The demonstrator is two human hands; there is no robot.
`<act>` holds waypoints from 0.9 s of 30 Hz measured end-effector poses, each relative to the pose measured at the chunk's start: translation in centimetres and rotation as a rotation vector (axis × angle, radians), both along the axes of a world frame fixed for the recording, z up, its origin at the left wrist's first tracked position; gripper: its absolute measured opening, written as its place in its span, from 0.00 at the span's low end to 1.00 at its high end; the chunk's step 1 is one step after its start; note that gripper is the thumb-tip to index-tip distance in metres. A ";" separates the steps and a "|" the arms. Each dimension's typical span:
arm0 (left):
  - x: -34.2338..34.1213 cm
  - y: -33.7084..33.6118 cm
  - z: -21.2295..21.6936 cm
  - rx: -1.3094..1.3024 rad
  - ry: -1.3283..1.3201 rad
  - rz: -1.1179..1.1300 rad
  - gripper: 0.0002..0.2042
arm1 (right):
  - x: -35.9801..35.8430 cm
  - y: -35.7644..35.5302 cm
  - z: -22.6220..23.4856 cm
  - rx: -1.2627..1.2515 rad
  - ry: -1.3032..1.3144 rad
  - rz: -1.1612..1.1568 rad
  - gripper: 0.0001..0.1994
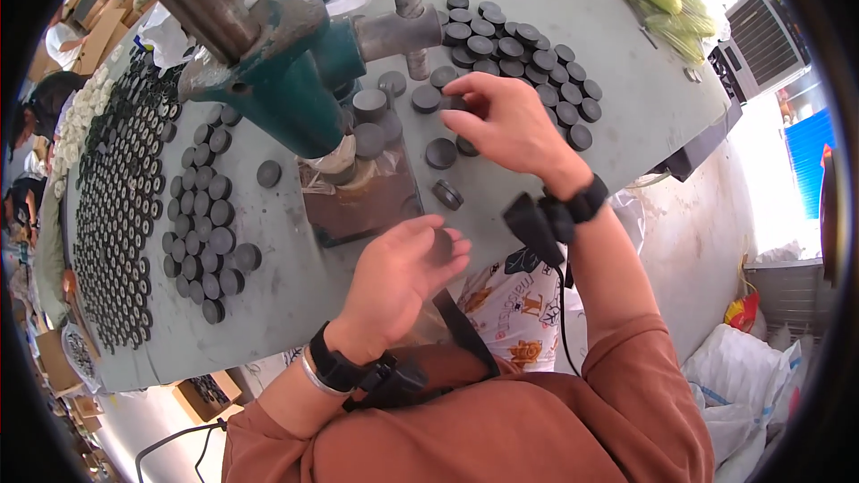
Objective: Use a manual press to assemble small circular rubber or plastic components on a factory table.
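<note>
My left hand [380,286] is in front of the press base, fingers curled around a dark round cap [439,249]. To the right of the press, my right hand [519,125] pinches another dark round cap [455,105] between thumb and fingers. Several loose caps surround it, among them a cap [440,153] lying flat below the thumb and a tilted cap [446,195] nearer me. The green hand press [295,80] stands over its brown metal base [362,212]. Beneath and beside its ram, grey caps [369,139] sit partly hidden.
A cluster of caps [510,46] spreads at the back right, another group [204,233] left of the press. Rows of small ringed discs [116,241] cover the table's left side. A bag of green vegetables [662,0] lies far right. The press lever [407,0] rises near the right hand.
</note>
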State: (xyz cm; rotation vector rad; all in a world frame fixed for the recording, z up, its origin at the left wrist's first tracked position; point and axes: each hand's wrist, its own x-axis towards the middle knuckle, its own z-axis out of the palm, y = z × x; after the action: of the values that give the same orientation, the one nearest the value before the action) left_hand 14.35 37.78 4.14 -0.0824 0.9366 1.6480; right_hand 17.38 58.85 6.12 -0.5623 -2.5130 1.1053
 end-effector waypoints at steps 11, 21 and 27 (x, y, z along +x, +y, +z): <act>0.1 -0.7 0.1 -0.024 0.020 0.038 0.13 | 5.5 -6.3 -2.9 0.069 0.016 -0.006 0.14; -0.7 -1.4 0.2 0.205 -0.462 -0.068 0.26 | 7.3 -9.1 3.0 -0.230 0.118 0.340 0.15; -0.6 -1.9 -0.9 0.484 -0.775 -0.006 0.23 | 4.4 -6.0 3.4 0.015 -0.045 0.062 0.17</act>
State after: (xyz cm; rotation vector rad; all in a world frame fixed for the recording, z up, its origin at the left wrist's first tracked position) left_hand 13.70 35.90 3.21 -0.3553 -0.0516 1.5968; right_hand 21.78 52.81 9.49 -0.5137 -2.5914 1.1069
